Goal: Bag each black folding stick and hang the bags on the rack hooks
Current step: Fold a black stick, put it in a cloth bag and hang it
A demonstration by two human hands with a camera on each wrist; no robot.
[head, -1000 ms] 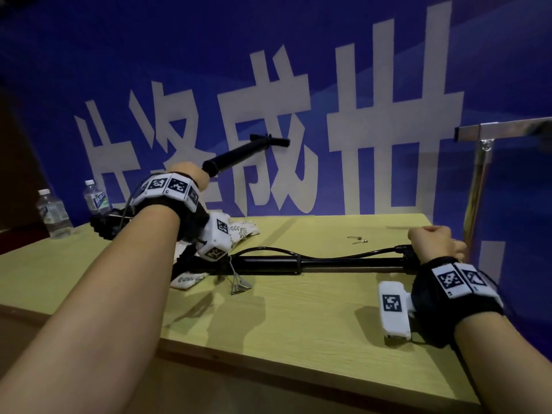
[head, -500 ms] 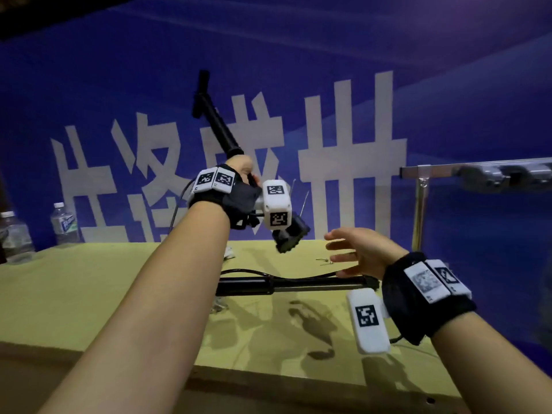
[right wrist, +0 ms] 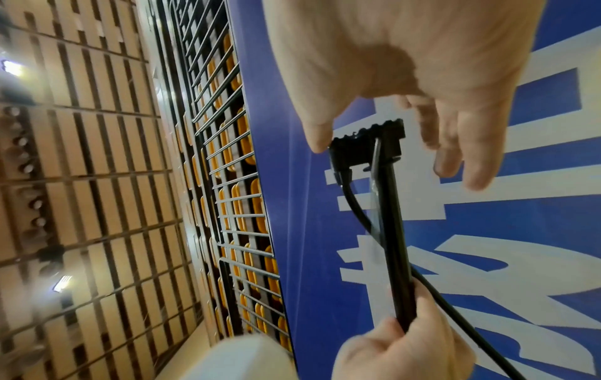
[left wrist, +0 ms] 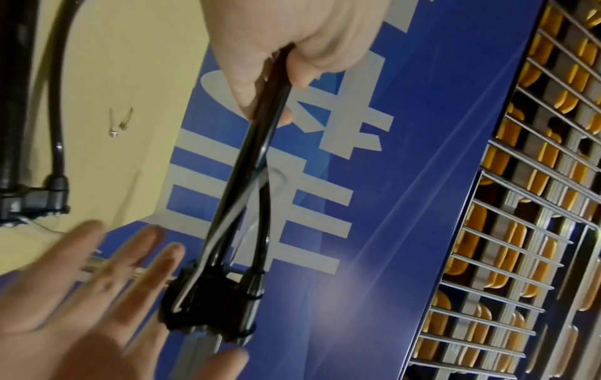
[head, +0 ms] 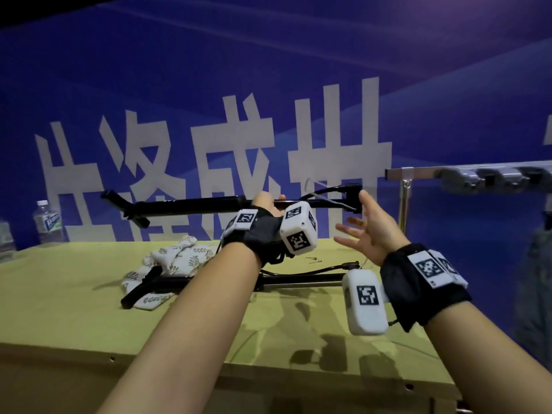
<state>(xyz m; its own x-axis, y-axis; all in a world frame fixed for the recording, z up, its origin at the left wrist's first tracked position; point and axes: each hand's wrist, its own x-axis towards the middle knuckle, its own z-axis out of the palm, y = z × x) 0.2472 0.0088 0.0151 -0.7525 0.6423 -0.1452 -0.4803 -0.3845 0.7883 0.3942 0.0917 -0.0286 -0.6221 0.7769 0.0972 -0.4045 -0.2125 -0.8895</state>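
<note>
Table [head: 74, 294] carries a second black stick [head: 298, 277] lying across a leaf-print bag [head: 179, 255]; rack [head: 478, 174] stands at far right. Left hand [head: 265, 204] grips the raised stick [head: 194, 203] mid-shaft, held level above the table. Right hand [head: 373, 231] is spread, fingers straight, just beside the stick's right end, holding nothing

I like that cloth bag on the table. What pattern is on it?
The cloth bag is white with small green leaf sprigs, clearest in the head view.

The head view is dim, with soft overhead light. Hand shadows fall on the table [head: 74, 294] toward 6 o'clock. The rack [head: 478, 177] at 3 o'clock is blurred, and straight lines bow at the edges. In the left wrist view the right hand [left wrist: 81, 295] is motion-smeared. Bright ceiling lamps [right wrist: 13, 69] flare at 9 o'clock in the right wrist view.
</note>
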